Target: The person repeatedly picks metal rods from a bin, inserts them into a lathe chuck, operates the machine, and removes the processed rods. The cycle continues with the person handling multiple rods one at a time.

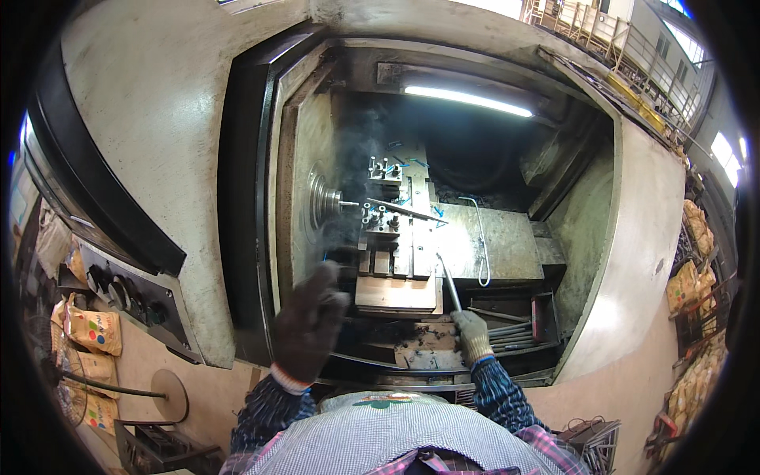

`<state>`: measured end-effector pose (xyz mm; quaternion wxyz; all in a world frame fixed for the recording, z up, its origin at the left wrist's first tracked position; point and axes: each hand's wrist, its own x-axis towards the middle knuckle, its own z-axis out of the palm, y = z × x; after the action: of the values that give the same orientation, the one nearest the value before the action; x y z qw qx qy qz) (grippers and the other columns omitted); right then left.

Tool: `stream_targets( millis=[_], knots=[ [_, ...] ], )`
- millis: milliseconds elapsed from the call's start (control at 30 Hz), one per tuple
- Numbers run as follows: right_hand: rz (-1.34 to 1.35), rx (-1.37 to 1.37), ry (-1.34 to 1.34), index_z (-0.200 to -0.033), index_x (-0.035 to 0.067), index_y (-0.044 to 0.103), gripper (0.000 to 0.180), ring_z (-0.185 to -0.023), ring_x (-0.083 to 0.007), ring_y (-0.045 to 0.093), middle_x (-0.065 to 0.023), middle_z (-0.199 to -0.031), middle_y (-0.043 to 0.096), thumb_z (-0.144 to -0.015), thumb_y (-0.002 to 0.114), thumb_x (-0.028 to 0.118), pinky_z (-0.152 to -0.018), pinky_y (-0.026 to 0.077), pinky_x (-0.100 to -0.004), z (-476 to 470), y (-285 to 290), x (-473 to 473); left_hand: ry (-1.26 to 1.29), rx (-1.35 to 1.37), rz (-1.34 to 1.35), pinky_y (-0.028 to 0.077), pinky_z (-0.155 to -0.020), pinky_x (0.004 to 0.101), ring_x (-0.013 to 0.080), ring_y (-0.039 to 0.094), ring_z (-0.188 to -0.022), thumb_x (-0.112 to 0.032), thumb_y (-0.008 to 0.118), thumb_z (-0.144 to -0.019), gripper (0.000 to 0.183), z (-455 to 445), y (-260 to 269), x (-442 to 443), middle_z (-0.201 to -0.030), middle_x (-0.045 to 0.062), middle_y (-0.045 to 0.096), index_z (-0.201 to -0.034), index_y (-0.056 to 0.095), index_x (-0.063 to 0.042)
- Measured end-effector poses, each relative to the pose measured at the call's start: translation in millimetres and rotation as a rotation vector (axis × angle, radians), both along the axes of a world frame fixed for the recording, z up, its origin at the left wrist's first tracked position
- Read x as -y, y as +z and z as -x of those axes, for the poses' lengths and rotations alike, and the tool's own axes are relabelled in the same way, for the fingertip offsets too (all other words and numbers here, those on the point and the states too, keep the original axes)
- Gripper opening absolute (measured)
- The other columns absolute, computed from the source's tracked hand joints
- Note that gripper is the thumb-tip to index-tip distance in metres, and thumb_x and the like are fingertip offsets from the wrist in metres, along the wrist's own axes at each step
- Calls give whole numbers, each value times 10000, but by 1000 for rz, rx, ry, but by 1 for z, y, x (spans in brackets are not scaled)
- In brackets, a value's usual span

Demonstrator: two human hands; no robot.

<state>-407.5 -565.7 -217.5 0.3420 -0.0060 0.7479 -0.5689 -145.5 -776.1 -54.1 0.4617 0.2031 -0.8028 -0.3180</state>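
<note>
My right hand (473, 337), in a pale knit glove, grips a slender metal rod (451, 286) whose far end reaches the lathe's cross slide (423, 255). My left hand (309, 323), in a dark brown glove, is raised and blurred before the spindle side, its fingers apart with nothing visible in them. Beyond it, a thin shiny workpiece (349, 203) projects from the spindle nose (325, 200), with smoke around it. Two bolted tool holders, a near one (380, 224) and a far one (386, 172), stand on the slide. A long narrow metal bar (409, 211) lies across it.
Blue metal chips (438, 212) litter the slide. A bent wire hook (482, 237) lies on the flat cover (510, 237). Several bar pieces (510, 338) fill a tray at lower right. The door edge (270, 178) is at left, above a knob panel (133, 297).
</note>
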Motion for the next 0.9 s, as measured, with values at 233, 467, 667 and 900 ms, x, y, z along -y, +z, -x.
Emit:
stream_targets(
  millis=[233, 467, 667, 900],
  knots=[
    [21, 82, 11, -1009, 66, 703, 241, -495, -73, 500, -8, -695, 613, -1053, 646, 296, -429, 422, -248, -35, 7, -68, -261, 396, 207, 533, -1038, 474, 388, 671, -1205, -270, 754, -929, 547, 187, -15, 11, -1315, 204, 697, -1425, 618, -83],
    [24, 26, -35, -1169, 36, 708, 264, -505, -64, 519, -13, -739, 656, -1050, 646, 264, -437, 429, -242, -64, 21, -131, 39, 946, 485, 570, -891, 582, 390, 714, -1083, -161, 602, -928, 300, 290, -64, 194, -1147, 185, 762, -1128, 785, -33],
    [-51, 111, -121, -1182, 33, 699, 247, -505, -71, 535, -22, -722, 672, -1032, 679, 229, -454, 435, -251, -88, -1, -174, 95, 1554, 658, 486, -1040, 696, 429, 634, -1297, -203, 594, -988, 370, 287, -122, 264, -1382, 155, 693, -1302, 737, -68],
    [-13, 170, -137, -1114, 70, 670, 169, -480, -78, 511, -15, -704, 650, -1034, 665, 219, -408, 405, -268, -92, 10, -179, -378, 1600, 661, 588, -955, 459, 332, 735, -1119, -173, 666, -835, 374, 314, -81, 258, -1221, 128, 769, -1186, 792, -143]
  ],
)
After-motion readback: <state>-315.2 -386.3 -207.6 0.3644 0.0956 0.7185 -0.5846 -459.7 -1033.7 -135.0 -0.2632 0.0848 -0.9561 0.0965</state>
